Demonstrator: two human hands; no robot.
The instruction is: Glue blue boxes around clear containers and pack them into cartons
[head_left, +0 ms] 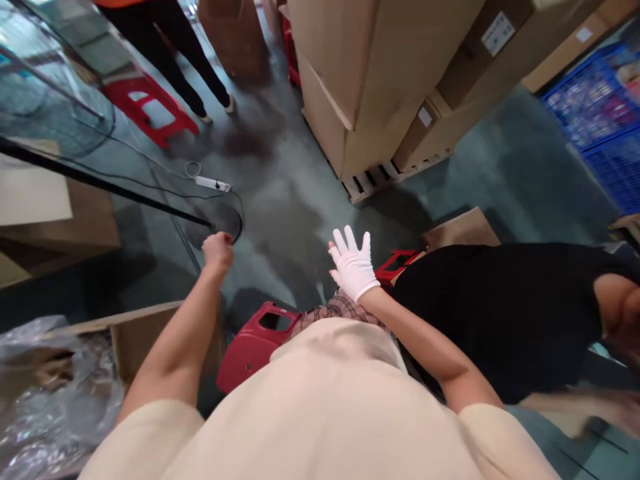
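My left hand (218, 252) is bare and curled into a fist, with nothing showing in it. It is held out above the floor, and from this angle it overlaps the round black base (200, 230) of a pole stand. A white glove (354, 270) covers my right hand (350, 260), with bare fingertips showing on its left side. The fingers of that hand are spread and it holds nothing. Below and between my hands, a dark red plastic stool (253, 347) stands by my body, partly hidden by my shirt.
Stacked cartons (365, 87) rest on a pallet (370, 183) ahead. A power strip (213, 183) with cables lies on the floor. At left is an open carton (145, 333) with clear plastic. A person in black (495, 313) is close at right; blue crates (595, 107) stand beyond.
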